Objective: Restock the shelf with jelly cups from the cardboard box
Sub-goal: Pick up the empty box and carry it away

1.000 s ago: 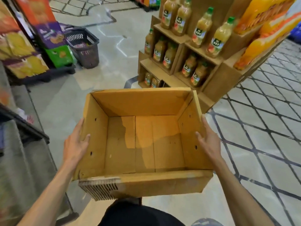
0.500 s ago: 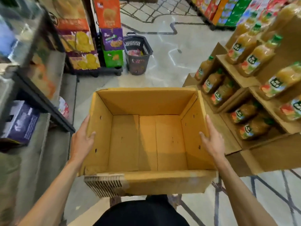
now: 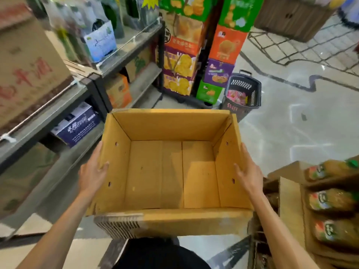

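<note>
Two bare hands carry the empty, open-topped brown cardboard box (image 3: 171, 125) mid-view, the left hand (image 3: 92, 171) on its 9 o'clock wall and the right hand (image 3: 248, 176) at 3 o'clock, fingers (image 3: 98, 152) flat outside and thumbs hooked inside; it is probably light, stiff yet crushable, so these mid-wall holds suit.

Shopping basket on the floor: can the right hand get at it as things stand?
Probably not. The right hand grips the right wall of the cardboard box, thumb over the rim, carrying it with the left hand; the shopping basket stands beyond the far wall.
</note>
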